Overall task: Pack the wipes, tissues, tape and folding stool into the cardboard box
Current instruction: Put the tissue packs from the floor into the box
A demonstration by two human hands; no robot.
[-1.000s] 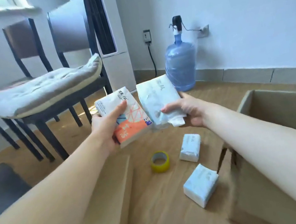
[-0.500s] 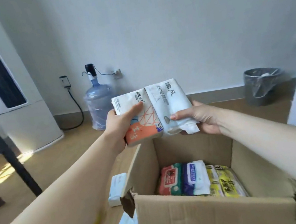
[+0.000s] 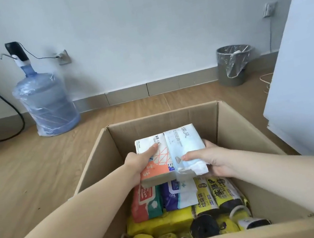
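both tissue packs point(image 3: 171, 153) between hands, inside box point(image 3: 245, 125)

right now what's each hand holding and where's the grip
Left hand grips the orange-patterned tissue pack by its left side; right hand grips the pale blue pack by its right side.

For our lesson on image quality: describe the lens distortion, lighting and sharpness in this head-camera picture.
Head view: wide-angle bending bows the grey skirting board and stretches the forearms; soft, even daylight, no glare; print on the white tissue packs stays slightly blurred.
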